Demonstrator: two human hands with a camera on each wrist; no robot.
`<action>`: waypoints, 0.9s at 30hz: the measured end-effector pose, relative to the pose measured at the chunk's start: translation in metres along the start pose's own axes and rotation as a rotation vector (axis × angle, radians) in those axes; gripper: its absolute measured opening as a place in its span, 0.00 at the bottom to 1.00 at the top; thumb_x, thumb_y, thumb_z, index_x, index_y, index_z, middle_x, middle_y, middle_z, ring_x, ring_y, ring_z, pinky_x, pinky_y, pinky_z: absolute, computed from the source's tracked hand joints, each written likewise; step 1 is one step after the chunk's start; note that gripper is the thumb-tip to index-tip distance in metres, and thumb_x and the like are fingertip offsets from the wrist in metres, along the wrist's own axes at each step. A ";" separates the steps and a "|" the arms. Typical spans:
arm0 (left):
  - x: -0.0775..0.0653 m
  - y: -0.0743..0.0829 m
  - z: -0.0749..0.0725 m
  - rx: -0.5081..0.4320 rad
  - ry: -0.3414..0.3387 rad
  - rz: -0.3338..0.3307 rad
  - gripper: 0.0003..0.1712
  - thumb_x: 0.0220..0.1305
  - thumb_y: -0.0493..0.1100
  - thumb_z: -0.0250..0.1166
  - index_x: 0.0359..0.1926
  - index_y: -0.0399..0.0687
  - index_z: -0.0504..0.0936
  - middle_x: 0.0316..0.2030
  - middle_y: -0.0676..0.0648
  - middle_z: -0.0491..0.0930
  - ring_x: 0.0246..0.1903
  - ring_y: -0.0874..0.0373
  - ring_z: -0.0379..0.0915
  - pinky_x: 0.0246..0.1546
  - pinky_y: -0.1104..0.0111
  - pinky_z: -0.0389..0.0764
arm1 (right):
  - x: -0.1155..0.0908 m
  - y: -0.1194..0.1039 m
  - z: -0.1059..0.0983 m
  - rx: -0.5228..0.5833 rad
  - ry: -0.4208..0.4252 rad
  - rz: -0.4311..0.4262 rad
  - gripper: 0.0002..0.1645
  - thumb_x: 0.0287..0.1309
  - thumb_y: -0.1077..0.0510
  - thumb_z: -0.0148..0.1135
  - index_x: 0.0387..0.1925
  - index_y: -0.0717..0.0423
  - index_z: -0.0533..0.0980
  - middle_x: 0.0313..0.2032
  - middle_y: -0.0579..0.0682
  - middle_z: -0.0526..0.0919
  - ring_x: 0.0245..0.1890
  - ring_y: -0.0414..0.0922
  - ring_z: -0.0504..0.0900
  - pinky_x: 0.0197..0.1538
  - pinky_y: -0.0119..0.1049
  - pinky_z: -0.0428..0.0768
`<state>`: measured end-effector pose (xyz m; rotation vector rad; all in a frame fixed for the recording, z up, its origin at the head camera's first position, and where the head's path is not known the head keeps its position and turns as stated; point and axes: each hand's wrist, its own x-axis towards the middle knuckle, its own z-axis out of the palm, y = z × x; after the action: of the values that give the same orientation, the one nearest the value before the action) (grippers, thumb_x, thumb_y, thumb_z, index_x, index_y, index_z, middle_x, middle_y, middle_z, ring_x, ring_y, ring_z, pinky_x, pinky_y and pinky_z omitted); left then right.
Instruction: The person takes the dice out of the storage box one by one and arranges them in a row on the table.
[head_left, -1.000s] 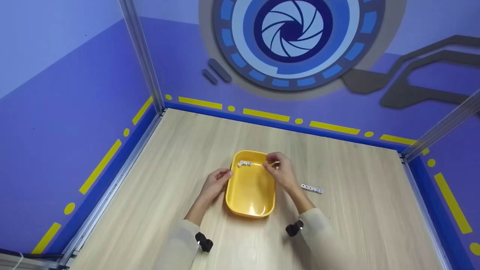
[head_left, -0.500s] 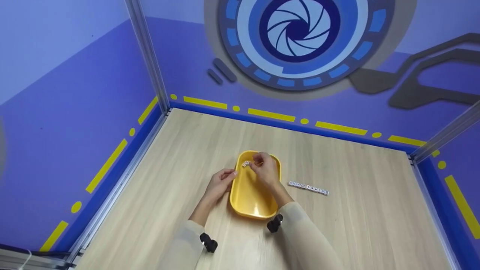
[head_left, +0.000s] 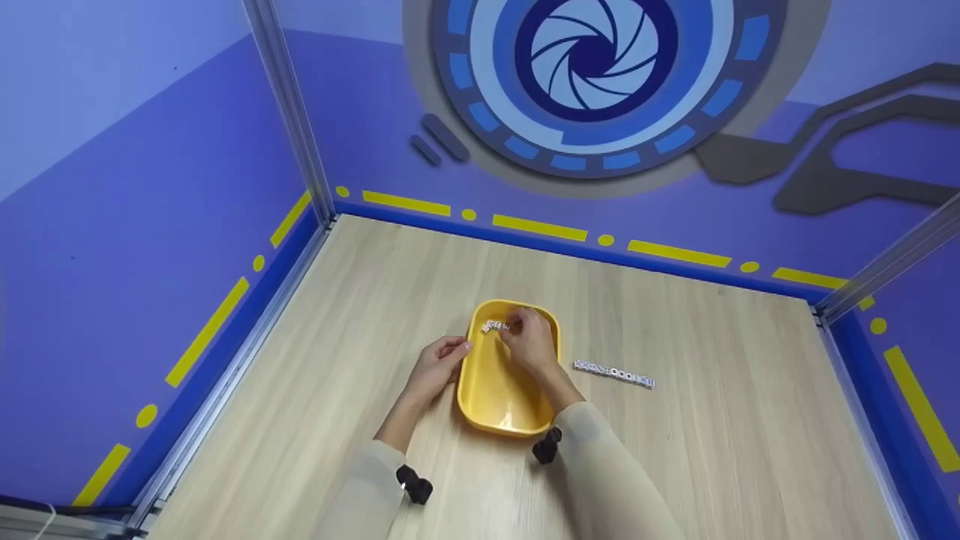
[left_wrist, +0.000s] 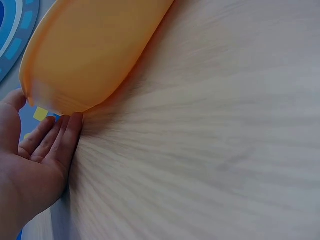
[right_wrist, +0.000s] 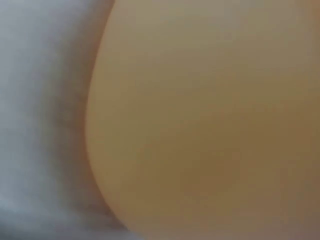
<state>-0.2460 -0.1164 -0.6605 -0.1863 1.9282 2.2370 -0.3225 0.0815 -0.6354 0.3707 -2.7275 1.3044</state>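
Observation:
A yellow tray (head_left: 499, 390) lies on the wooden table. My left hand (head_left: 435, 367) holds its left side, the thumb at the rim and the fingers against the outer wall, as the left wrist view also shows. Inside the tray, near its far end, is a short row of small white cubes (head_left: 493, 325) with dark marks. My right hand (head_left: 531, 341) reaches over the right rim, its curled fingertips pinching at the right end of this row. Those fingers partly hide the end cube. The right wrist view is blurred and shows only the tray's yellow surface (right_wrist: 200, 125).
A longer row of similar white marked cubes (head_left: 613, 373) lies on the table (head_left: 712, 420) to the right of the tray. Blue-purple panels (head_left: 360, 112) with metal corner posts (head_left: 289, 112) border the table at the back and sides.
My right hand has moved left from the tray's right rim to the short row of cubes inside. The longer row has come into full view. My left hand keeps its hold.

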 end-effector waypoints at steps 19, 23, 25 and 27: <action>-0.001 0.002 -0.001 -0.005 0.002 -0.013 0.28 0.69 0.54 0.64 0.61 0.40 0.75 0.56 0.33 0.77 0.52 0.39 0.79 0.48 0.54 0.83 | -0.001 0.001 0.006 -0.132 -0.085 0.029 0.08 0.55 0.64 0.69 0.38 0.61 0.80 0.34 0.50 0.78 0.36 0.46 0.76 0.43 0.41 0.78; -0.002 0.000 0.000 0.010 0.020 0.001 0.30 0.66 0.57 0.65 0.60 0.42 0.76 0.55 0.36 0.78 0.51 0.42 0.80 0.46 0.58 0.84 | -0.001 0.001 0.006 -0.150 -0.082 0.048 0.07 0.54 0.63 0.68 0.36 0.59 0.79 0.33 0.49 0.77 0.35 0.46 0.75 0.41 0.40 0.77; -0.002 0.000 0.001 0.014 0.022 0.010 0.30 0.66 0.58 0.66 0.60 0.43 0.76 0.55 0.36 0.79 0.50 0.42 0.81 0.45 0.59 0.84 | -0.001 0.002 0.006 -0.160 -0.088 0.049 0.08 0.55 0.63 0.68 0.37 0.59 0.79 0.34 0.50 0.76 0.35 0.46 0.74 0.41 0.39 0.76; -0.003 0.000 0.001 0.016 0.019 0.018 0.30 0.66 0.58 0.65 0.60 0.42 0.76 0.55 0.36 0.79 0.50 0.42 0.81 0.44 0.60 0.85 | -0.002 0.003 0.007 -0.164 -0.095 0.037 0.08 0.54 0.62 0.68 0.36 0.60 0.79 0.34 0.51 0.76 0.35 0.46 0.73 0.41 0.40 0.76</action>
<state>-0.2425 -0.1154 -0.6600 -0.1897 1.9648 2.2376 -0.3211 0.0781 -0.6424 0.3774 -2.9076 1.0870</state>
